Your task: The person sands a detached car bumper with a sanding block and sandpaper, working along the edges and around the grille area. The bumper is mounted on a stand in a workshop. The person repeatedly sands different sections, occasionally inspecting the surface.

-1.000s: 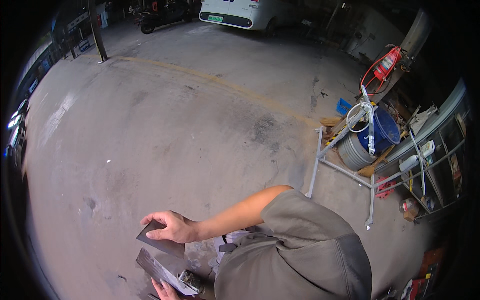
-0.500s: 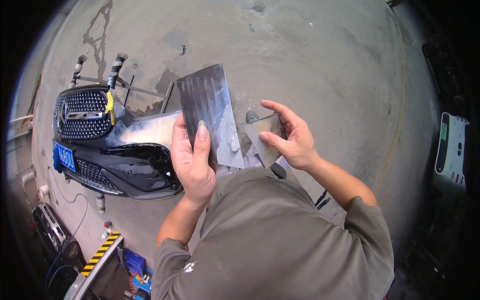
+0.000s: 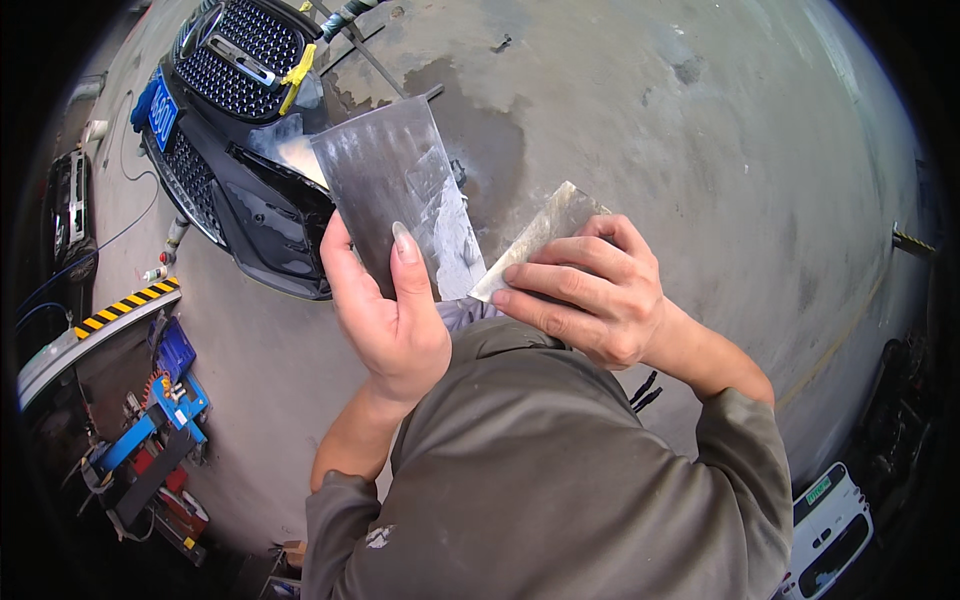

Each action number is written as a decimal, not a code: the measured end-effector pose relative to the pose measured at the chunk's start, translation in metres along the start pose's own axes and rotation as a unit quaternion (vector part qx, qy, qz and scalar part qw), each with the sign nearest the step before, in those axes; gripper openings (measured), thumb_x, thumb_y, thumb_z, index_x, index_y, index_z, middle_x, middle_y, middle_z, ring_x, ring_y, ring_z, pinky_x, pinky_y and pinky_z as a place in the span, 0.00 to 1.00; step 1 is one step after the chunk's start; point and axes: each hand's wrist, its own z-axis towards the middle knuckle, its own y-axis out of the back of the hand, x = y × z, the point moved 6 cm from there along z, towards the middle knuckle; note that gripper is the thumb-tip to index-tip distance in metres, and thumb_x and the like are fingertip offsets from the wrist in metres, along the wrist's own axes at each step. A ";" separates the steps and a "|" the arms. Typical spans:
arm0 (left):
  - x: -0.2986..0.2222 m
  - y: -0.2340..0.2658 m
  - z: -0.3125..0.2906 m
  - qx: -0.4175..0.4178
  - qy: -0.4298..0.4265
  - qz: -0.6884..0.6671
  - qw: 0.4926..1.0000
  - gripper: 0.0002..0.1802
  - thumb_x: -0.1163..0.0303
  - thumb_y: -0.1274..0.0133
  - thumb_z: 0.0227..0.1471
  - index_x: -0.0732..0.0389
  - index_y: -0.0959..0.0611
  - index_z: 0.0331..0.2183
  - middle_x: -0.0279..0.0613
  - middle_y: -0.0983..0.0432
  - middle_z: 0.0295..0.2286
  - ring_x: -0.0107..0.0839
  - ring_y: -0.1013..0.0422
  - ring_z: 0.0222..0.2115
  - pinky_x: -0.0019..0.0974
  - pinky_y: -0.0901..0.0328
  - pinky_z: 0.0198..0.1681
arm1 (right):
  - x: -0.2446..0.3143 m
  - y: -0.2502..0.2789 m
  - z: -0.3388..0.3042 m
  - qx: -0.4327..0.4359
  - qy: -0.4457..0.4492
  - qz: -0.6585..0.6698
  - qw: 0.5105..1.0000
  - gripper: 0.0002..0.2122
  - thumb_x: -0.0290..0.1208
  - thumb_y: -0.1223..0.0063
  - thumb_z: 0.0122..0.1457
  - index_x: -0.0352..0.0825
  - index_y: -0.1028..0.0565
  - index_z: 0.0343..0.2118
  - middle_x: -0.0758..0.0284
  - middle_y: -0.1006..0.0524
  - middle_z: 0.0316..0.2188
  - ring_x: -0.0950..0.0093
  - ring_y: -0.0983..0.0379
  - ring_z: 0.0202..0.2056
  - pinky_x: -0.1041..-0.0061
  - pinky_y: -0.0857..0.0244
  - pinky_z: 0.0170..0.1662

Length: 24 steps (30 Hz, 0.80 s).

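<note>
Pinching dark plate [image 3: 365, 160] w/ grey paste [image 3: 455, 245] in L hand [image 3: 390, 335], gripping scraper [image 3: 545, 235] in R hand [image 3: 610, 300], now swung in beside plate's lower R corner (contact unclear), thus bringing edge nearer paste.

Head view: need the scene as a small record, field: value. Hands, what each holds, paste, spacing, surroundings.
left_hand: left hand grips a large, flat, dark-grey rectangular plate, thumb on its face
right_hand: right hand pinches a smaller, thin, grey metal-looking sheet
paste: pale-grey smeared paste along the large plate's lower right side
spacing: sheet's lower left corner close by plate's lower right edge; contact cannot be told
upper_left: glossy black car bumper; yellow strip at its grille
lower_right: white vehicle
</note>
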 end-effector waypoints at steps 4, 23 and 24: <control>0.009 0.009 0.010 -0.025 0.020 -0.023 0.999 0.26 0.73 0.54 0.72 0.75 0.37 0.64 0.50 0.30 0.56 0.32 0.32 0.56 0.37 0.39 0.62 | -0.013 -0.005 0.008 0.009 0.000 0.081 0.997 0.17 0.29 0.38 0.48 0.41 0.12 0.43 0.70 0.15 0.39 0.70 0.21 0.39 0.67 0.30 0.41; 0.164 0.177 0.146 0.009 0.089 -0.167 0.982 0.15 0.72 0.53 0.73 0.70 0.28 0.55 0.42 0.23 0.47 0.25 0.29 0.47 0.30 0.37 0.55 | -0.018 -0.193 0.087 0.112 -0.200 0.043 0.972 0.19 0.20 0.41 0.47 0.43 0.14 0.44 0.72 0.18 0.41 0.69 0.21 0.42 0.60 0.26 0.50; 0.187 0.195 0.157 -0.015 0.100 -0.184 0.978 0.11 0.72 0.53 0.73 0.68 0.25 0.51 0.38 0.23 0.46 0.20 0.31 0.45 0.26 0.37 0.52 | -0.032 -0.201 0.083 0.086 -0.241 0.070 0.964 0.21 0.17 0.41 0.47 0.43 0.14 0.44 0.71 0.17 0.41 0.68 0.21 0.42 0.62 0.26 0.48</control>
